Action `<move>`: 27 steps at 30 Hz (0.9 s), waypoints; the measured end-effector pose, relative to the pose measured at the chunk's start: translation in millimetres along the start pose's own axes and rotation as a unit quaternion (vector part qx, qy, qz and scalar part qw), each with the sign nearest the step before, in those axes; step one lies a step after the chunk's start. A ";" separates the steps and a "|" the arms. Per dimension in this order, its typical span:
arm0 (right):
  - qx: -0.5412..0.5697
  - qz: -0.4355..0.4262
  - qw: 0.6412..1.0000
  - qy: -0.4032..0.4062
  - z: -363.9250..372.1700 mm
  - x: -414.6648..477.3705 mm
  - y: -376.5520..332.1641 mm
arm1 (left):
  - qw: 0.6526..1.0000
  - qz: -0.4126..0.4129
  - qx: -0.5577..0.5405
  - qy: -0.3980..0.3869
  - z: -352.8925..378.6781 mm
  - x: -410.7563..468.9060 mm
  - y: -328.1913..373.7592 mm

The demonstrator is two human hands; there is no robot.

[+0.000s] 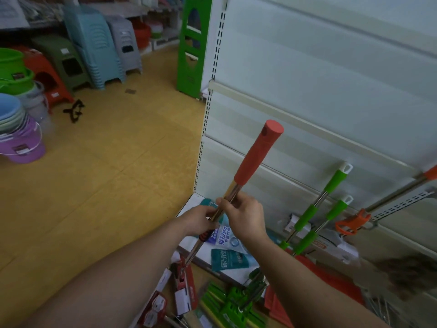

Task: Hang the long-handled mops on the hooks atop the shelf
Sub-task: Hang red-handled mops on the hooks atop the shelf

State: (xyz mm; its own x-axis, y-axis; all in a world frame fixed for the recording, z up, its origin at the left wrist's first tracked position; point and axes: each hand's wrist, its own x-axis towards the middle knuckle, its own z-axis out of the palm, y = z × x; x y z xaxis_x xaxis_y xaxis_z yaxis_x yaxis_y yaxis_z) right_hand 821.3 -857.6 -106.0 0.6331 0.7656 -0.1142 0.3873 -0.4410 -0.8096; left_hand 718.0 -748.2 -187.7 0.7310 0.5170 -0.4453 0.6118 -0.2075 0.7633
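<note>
Now left hand [203, 220] and right hand [243, 218] grip the mop [232, 192] by its steel shaft, tilted up beside the shelf [331, 79]. Stiff, probably light (slick metal); better held at the red sleeve [257, 152].

Mop handle [257, 152] up at centre, right hand [243, 215] gripping it just above the left hand [201, 220], shelf back panel [331, 79] behind. Two more mops [331, 185] lean on that panel, off to the right. Packets [229, 259] lie on the base shelf [191, 204] under the hands. Far left on the floor [106, 174]: buckets [16, 129] in front, stacked stools [94, 50] behind.
</note>
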 end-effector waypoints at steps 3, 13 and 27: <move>-0.024 -0.016 1.000 -0.002 -8.0 2.2 -11.2 | 1.000 0.012 -0.007 0.018 -5.1 -4.3 3.6; -0.076 -0.052 0.993 -0.071 3.5 -18.5 -25.0 | 0.997 0.043 0.025 0.054 -11.1 -38.4 -9.4; -0.110 -0.173 0.969 -0.137 1.7 -36.8 -55.8 | 0.985 0.018 0.044 0.168 -16.5 -97.8 -15.4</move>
State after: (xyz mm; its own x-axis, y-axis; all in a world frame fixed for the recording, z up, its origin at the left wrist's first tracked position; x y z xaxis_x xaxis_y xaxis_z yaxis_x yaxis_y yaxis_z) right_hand 775.3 -860.4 -57.6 0.2500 0.9678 -0.0307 0.6966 -0.2018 -0.6885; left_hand 632.1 -781.8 -148.2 0.6209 0.7503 -0.2269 0.6216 -0.2949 0.7257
